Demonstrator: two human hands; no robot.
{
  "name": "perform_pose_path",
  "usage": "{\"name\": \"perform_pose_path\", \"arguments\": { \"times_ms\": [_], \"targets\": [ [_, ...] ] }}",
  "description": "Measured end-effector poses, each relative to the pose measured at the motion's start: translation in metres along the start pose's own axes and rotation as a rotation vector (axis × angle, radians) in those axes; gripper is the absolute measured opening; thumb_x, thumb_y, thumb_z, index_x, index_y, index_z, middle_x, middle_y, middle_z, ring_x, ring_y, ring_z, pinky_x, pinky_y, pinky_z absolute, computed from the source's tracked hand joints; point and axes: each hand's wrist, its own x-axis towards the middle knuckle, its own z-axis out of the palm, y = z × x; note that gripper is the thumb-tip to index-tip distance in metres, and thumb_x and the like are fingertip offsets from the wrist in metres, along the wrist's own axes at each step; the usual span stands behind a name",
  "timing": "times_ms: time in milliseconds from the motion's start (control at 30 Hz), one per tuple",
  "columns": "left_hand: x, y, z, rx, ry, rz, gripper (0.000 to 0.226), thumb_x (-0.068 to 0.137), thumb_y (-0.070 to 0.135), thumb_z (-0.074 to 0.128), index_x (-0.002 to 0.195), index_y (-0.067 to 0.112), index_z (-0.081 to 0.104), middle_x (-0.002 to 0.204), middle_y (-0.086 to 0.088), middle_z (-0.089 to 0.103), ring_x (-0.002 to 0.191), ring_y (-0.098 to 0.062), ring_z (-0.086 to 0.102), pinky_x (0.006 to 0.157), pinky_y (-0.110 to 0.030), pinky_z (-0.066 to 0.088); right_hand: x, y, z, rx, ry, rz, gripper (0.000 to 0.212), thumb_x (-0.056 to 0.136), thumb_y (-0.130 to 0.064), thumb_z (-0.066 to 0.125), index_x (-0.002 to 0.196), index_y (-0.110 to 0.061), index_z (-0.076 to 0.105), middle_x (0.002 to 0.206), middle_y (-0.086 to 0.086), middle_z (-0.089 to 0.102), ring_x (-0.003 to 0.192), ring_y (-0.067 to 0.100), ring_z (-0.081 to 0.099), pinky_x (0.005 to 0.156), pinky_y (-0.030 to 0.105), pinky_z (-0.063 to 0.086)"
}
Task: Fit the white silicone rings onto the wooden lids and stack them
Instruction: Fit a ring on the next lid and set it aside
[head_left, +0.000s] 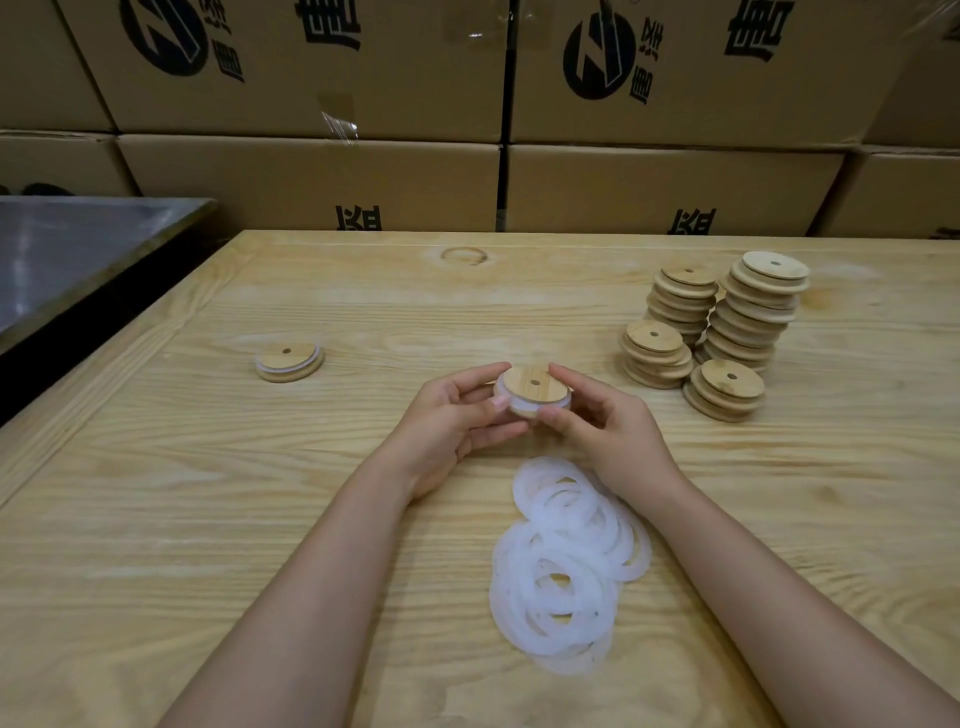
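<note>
So, both hands are on one wooden lid (532, 382). The left hand (457, 415) pinches its left edge and the right hand (608, 431) grips the right edge, with a white silicone ring (505, 401) showing round its near rim. It's held over the desk (234, 519), just behind the loose pile of white rings (566, 561). Four stacks of bare lids (727, 332) stand behind and right of that pile. One ringed lid (288, 361) lies well off to the pile's left.

A wooden table (208, 519) bears lid stacks (748, 312) (far right), one ringed lid (289, 360), and loose white rings (519, 582).
</note>
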Motion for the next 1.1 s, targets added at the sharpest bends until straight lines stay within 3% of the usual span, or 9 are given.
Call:
{"name": "perform_pose_path", "arguments": {
  "times_ms": [167, 267, 400, 467, 533, 700, 933, 1000, 1100],
  "targets": [
    [0.000, -0.002, 0.003, 0.032, 0.028, 0.036, 0.041, 0.088, -0.002, 0.054, 0.128, 0.002, 0.049, 0.092, -0.013, 0.072, 0.074, -0.024, 0.072, 0.062, -0.022, 0.057, 0.001, 0.000, -0.001, 0.017, -0.031, 0.017, 0.066, 0.072, -0.049, 0.062, 0.132, -0.025, 0.053, 0.091, -0.018, 0.071, 0.086, -0.009, 0.060, 0.082, 0.011, 0.043],
    [0.000, -0.002, 0.004, 0.045, 0.048, 0.050, 0.038, 0.089, 0.003, 0.055, 0.126, 0.001, 0.052, 0.092, -0.014, 0.072, 0.077, -0.025, 0.072, 0.064, -0.023, 0.057, 0.001, -0.001, -0.002, 0.031, -0.024, 0.019, 0.052, 0.081, -0.042, 0.059, 0.129, -0.025, 0.056, 0.095, -0.020, 0.069, 0.086, -0.011, 0.057, 0.082, 0.010, 0.044],
    [0.001, -0.005, 0.008, 0.095, 0.080, 0.083, 0.033, 0.090, 0.007, 0.057, 0.122, 0.002, 0.053, 0.091, -0.010, 0.073, 0.080, -0.025, 0.072, 0.067, -0.025, 0.057, -0.001, -0.003, -0.004, -0.083, 0.027, -0.025, 0.027, 0.091, -0.032, 0.057, 0.117, -0.038, 0.062, 0.092, -0.021, 0.069, 0.088, -0.008, 0.062, 0.085, 0.017, 0.047],
    [0.001, -0.006, 0.009, 0.105, 0.093, 0.089, 0.030, 0.090, 0.008, 0.057, 0.119, 0.004, 0.053, 0.092, -0.011, 0.072, 0.082, -0.024, 0.072, 0.069, -0.026, 0.057, -0.004, -0.004, -0.003, -0.186, 0.091, -0.110, 0.024, 0.091, -0.030, 0.059, 0.113, -0.037, 0.065, 0.088, -0.025, 0.068, 0.083, -0.009, 0.062, 0.078, 0.008, 0.043],
    [0.002, -0.007, 0.010, 0.111, 0.100, 0.102, 0.026, 0.091, 0.008, 0.057, 0.116, 0.004, 0.053, 0.092, -0.013, 0.071, 0.081, -0.023, 0.072, 0.069, -0.027, 0.058, -0.005, -0.007, -0.002, -0.371, 0.205, -0.276, 0.024, 0.088, -0.027, 0.062, 0.111, -0.025, 0.070, 0.092, -0.014, 0.067, 0.081, -0.001, 0.060, 0.072, 0.005, 0.038],
    [0.002, -0.010, 0.011, 0.154, 0.126, 0.153, 0.026, 0.087, 0.014, 0.060, 0.111, 0.005, 0.053, 0.088, -0.014, 0.071, 0.082, -0.021, 0.071, 0.071, -0.030, 0.058, -0.006, -0.013, -0.004, -0.569, 0.271, -0.640, 0.017, 0.084, -0.009, 0.067, 0.097, 0.000, 0.073, 0.083, 0.010, 0.068, 0.071, 0.020, 0.064, 0.068, 0.024, 0.049],
    [0.000, -0.013, 0.013, 0.298, 0.134, 0.209, 0.052, 0.059, 0.029, 0.075, 0.102, 0.014, 0.051, 0.084, -0.013, 0.069, 0.077, -0.025, 0.072, 0.077, -0.037, 0.058, -0.010, -0.020, -0.002, -0.834, 0.317, -0.833, 0.012, 0.088, -0.006, 0.063, 0.082, 0.001, 0.070, 0.065, 0.007, 0.065, 0.055, 0.026, 0.061, 0.048, 0.035, 0.051],
    [0.000, -0.014, 0.013, 0.325, 0.164, 0.225, 0.052, 0.057, 0.032, 0.077, 0.097, 0.014, 0.051, 0.080, -0.010, 0.071, 0.075, -0.027, 0.071, 0.078, -0.040, 0.058, -0.011, -0.022, -0.004, -0.896, 0.326, -0.876, 0.010, 0.088, -0.005, 0.064, 0.083, -0.001, 0.071, 0.068, 0.007, 0.066, 0.057, 0.026, 0.062, 0.047, 0.035, 0.050],
    [0.002, -0.016, 0.013, 0.398, 0.214, 0.252, 0.042, 0.064, 0.023, 0.082, 0.090, 0.014, 0.050, 0.073, -0.005, 0.072, 0.070, -0.023, 0.071, 0.071, -0.033, 0.058, -0.012, -0.025, -0.005, -0.917, 0.319, -0.907, 0.010, 0.087, -0.003, 0.064, 0.080, -0.002, 0.071, 0.071, 0.007, 0.068, 0.061, 0.026, 0.064, 0.048, 0.034, 0.051]
  ]
}}
